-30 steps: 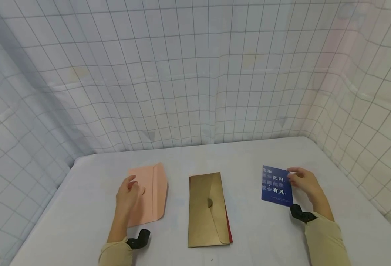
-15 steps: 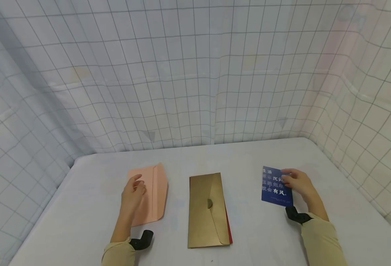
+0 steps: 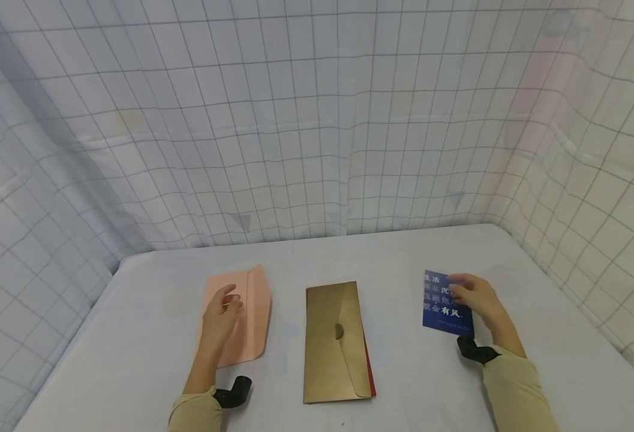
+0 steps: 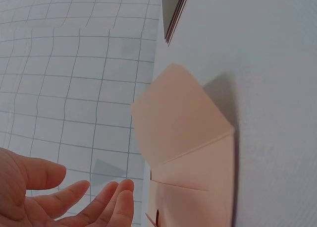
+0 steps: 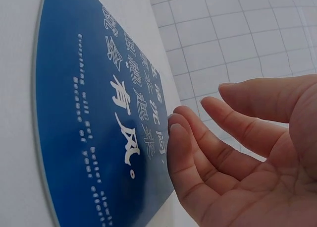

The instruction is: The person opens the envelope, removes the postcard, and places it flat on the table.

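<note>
On the left of the white table lies a pink envelope (image 3: 243,336), its flap (image 4: 178,113) folded out toward the middle. My left hand (image 3: 221,318) is over the envelope with fingers loosely bent and nothing between them. At the right, a blue card (image 3: 441,315) with white lettering lies flat. My right hand (image 3: 478,297) overlaps its upper right corner; in the right wrist view the relaxed fingers (image 5: 178,152) are right by the card's edge and hold nothing. Between the hands lies a gold envelope (image 3: 333,354) with a small round clasp, a red edge showing beneath it.
White grid-patterned curtains (image 3: 317,120) rise behind the table (image 3: 392,258) and along both sides. Black wrist mounts (image 3: 233,393) sit at the cuffs of the light sleeves (image 3: 516,384).
My left hand has moved right, further over the pink envelope. My right hand has moved left, over the corner of the blue card. The envelopes and card stay where they were.
</note>
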Motion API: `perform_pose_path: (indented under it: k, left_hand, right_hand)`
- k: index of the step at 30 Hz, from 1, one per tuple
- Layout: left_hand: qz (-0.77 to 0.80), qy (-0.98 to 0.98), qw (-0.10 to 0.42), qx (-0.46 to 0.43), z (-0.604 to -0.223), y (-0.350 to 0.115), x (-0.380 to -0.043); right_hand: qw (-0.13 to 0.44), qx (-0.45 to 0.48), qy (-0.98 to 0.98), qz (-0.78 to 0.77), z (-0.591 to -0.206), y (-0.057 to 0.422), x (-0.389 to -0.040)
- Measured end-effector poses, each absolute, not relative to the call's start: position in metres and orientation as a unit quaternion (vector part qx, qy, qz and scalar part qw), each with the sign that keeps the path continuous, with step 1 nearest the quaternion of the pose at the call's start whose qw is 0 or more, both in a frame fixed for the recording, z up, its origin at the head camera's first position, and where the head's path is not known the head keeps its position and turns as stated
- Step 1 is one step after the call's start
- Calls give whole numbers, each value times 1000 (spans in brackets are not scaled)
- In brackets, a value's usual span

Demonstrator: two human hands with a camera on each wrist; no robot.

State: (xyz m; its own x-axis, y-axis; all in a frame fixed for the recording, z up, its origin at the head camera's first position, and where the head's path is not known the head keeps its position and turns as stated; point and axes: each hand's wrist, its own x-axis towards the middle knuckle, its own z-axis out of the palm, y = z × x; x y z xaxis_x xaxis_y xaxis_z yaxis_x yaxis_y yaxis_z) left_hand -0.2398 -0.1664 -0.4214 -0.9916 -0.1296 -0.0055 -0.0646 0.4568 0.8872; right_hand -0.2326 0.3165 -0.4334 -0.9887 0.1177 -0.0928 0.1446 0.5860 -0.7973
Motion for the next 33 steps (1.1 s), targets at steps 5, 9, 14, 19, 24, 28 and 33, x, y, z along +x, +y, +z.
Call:
perform_pose_path:
  k: [5,9,14,19,24,28,33]
  left_hand:
    - [-524,-850,27,55,-421,-164,-239]
    - [-523,-851,29,50,-418,-160,-238]
    - [-519,-854,24,40,-416,-156,-237]
    - [-516,-856,21,34,-416,-154,-237]
    - [-521,-853,20,19,-417,-152,-237]
    - [-528,-849,17,9,-417,-151,-237]
    - [-533,-846,10,-1,-418,-149,-236]
  right_hand:
    - [18,75,889,-450,-433,315,-234]
    - [18,77,889,-452,-431,312,-234]
    - [21,75,889,-451,-431,312,-234]
    - [28,68,888,-455,-430,312,-233]
    - [36,70,886,-457,-430,310,-233]
    - [34,65,884,-461,-430,308,-233]
    - [33,54,881,-469,-431,306,-235]
